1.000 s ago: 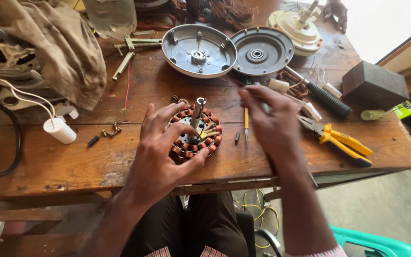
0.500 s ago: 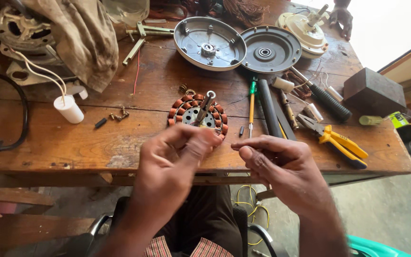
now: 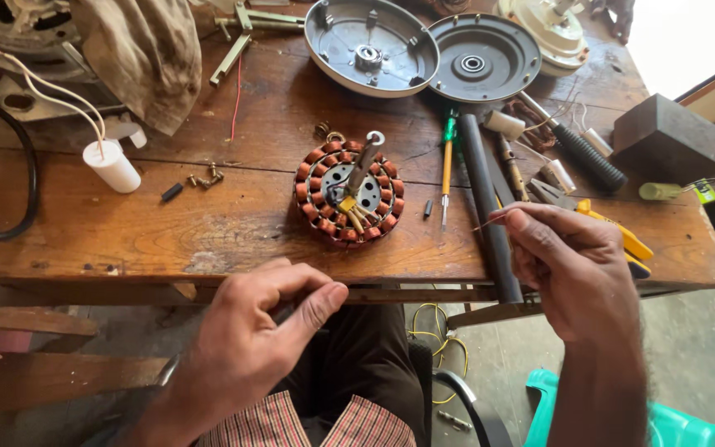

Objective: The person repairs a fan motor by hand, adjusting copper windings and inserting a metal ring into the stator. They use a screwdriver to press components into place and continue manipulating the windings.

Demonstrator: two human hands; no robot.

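A round copper-wound motor stator with a steel shaft (image 3: 349, 192) lies flat near the front edge of the worn wooden desk (image 3: 208, 223), untouched by either hand. The right hand (image 3: 577, 269) pinches a thin strand of wire (image 3: 490, 222) between thumb and forefinger, just right of the stator; the left hand (image 3: 262, 331) hovers below the desk edge, its fingers (image 3: 324, 300) loosely curled, holding nothing visible (possibly a wire too fine to see). This looks like handling a winding lead. A green-handled screwdriver (image 3: 447, 165) and yellow-handled pliers (image 3: 614, 236) lie close by.
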